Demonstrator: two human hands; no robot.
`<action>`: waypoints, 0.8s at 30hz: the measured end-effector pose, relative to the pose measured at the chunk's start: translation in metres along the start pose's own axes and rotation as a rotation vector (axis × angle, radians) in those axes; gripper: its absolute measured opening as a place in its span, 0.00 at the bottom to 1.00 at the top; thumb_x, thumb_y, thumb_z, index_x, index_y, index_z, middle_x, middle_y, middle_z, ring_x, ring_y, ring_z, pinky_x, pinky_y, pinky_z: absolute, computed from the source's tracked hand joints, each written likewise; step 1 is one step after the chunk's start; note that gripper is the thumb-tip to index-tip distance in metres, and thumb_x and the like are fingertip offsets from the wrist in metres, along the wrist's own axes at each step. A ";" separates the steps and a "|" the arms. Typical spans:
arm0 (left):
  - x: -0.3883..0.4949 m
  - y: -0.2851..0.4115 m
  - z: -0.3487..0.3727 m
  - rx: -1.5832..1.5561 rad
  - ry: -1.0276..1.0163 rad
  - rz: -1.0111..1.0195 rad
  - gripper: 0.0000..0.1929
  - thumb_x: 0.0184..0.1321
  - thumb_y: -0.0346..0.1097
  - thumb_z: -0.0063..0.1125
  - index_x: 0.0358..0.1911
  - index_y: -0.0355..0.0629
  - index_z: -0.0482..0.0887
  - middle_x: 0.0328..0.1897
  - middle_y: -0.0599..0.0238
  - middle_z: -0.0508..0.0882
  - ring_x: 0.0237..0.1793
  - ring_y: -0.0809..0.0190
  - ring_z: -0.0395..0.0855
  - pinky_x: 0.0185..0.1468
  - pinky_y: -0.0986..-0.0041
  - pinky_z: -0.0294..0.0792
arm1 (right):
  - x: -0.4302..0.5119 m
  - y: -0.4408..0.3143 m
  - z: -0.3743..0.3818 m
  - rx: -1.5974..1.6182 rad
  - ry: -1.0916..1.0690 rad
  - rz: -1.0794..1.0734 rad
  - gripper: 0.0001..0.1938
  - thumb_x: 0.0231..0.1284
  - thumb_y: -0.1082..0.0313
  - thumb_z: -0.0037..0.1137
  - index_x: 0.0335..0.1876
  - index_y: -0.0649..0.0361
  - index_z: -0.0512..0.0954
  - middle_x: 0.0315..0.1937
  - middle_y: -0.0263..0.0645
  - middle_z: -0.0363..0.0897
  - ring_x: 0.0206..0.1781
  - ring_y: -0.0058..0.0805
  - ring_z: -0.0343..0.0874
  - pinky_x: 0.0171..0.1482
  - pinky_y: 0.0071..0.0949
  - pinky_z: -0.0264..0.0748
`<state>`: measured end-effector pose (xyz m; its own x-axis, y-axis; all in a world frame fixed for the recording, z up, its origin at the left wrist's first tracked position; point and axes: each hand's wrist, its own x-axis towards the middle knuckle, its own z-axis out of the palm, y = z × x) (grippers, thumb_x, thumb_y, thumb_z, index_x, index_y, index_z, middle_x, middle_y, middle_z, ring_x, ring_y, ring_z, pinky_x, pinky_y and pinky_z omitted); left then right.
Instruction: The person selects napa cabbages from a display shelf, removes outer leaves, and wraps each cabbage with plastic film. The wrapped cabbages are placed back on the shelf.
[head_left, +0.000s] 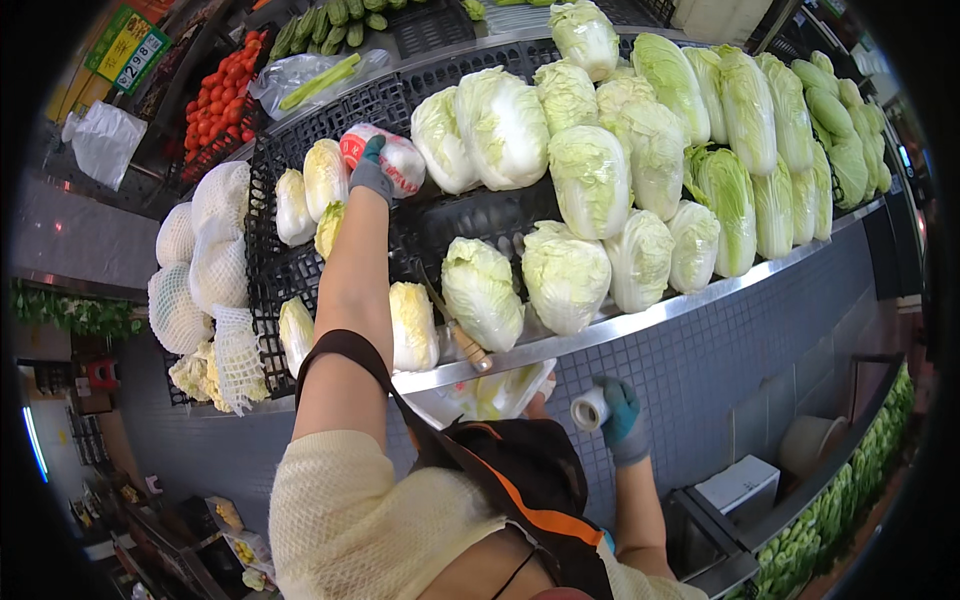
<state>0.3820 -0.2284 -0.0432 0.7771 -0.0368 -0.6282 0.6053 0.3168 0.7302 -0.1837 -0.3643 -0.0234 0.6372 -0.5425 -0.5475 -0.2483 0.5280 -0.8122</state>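
Note:
My left hand (373, 174), in a grey and teal glove, reaches far over the stand with its fingers on a red-printed plastic-wrapped bundle (401, 166); whether it grips it I cannot tell. Small yellowish napa cabbages (327, 174) lie left of it, and large wrapped napa cabbages (502, 127) to its right. My right hand (624, 420), gloved alike, holds a white roll (589, 409) in front of the stand's metal edge. A knife's wooden handle (470, 346) rests on that edge between two cabbages.
Black plastic crates (330, 112) line the stand. Cauliflowers in white foam nets (217, 240) sit at the left, tomatoes (223, 97) beyond. Under the front edge is a container with leafy scraps (487, 394). At lower right stand a metal frame (720, 540) and a white box (739, 484).

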 end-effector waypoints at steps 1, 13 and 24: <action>-0.003 0.000 0.001 0.010 0.014 -0.013 0.47 0.38 0.58 0.75 0.65 0.46 0.70 0.64 0.58 0.77 0.62 0.46 0.72 0.67 0.49 0.61 | 0.002 -0.015 0.010 -0.066 -0.042 -0.061 0.19 0.69 0.57 0.49 0.53 0.67 0.77 0.44 0.38 0.79 0.43 0.26 0.78 0.47 0.25 0.75; -0.229 0.096 -0.099 -0.422 -0.891 0.217 0.32 0.61 0.50 0.58 0.66 0.43 0.68 0.64 0.57 0.76 0.64 0.50 0.73 0.68 0.50 0.64 | 0.119 -0.119 0.189 -1.188 -0.105 -1.368 0.16 0.63 0.65 0.56 0.55 0.59 0.76 0.41 0.44 0.82 0.39 0.41 0.79 0.45 0.38 0.73; -0.318 -0.061 -0.321 -0.484 -0.663 0.195 0.41 0.61 0.67 0.45 0.73 0.49 0.60 0.73 0.58 0.67 0.71 0.50 0.65 0.74 0.53 0.56 | 0.160 -0.106 0.201 -1.872 -0.131 -0.973 0.19 0.61 0.59 0.52 0.58 0.49 0.75 0.49 0.46 0.81 0.51 0.47 0.78 0.54 0.45 0.71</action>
<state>0.0426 0.0685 0.0264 0.8919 -0.4400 -0.1048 0.4264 0.7408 0.5190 0.0918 -0.3759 0.0155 0.9957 -0.0907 0.0195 -0.0909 -0.9958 0.0098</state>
